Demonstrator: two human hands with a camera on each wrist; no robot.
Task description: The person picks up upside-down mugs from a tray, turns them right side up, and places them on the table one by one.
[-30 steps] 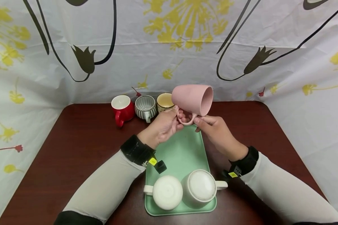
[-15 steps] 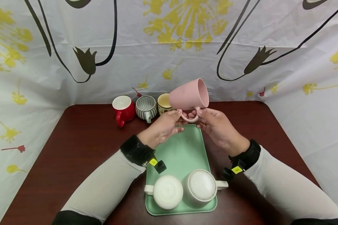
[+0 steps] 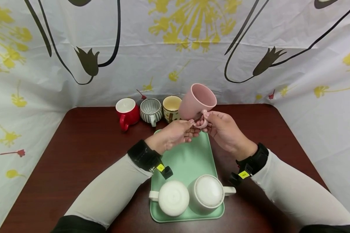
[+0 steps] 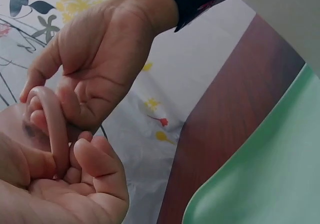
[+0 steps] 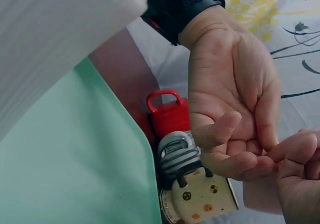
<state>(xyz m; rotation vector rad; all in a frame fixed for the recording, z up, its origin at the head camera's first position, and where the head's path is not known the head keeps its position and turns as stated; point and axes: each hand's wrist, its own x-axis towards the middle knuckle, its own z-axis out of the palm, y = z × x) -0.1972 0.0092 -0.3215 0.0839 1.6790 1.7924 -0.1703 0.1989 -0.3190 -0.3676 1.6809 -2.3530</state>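
Observation:
A pink mug is held in the air above the far end of the green tray, its mouth tilted up and to the right. Both hands are at its handle. My left hand pinches the lower part of the loop between thumb and fingers. Higher up, near the rim, my right hand grips the handle with thumb and fingers. In the right wrist view the left hand's fingers and the right hand's fingertips hide most of the handle.
Two white mugs stand upside down on the tray's near end, handles outward. Along the table's back edge stand a red mug, a grey striped cup and a yellow patterned cup. A printed white curtain hangs behind.
The pink mug has turned from lying nearly sideways to a more upright tilt, its mouth swinging upward. My right hand has shifted its hold slightly up, and the left moved a little right.

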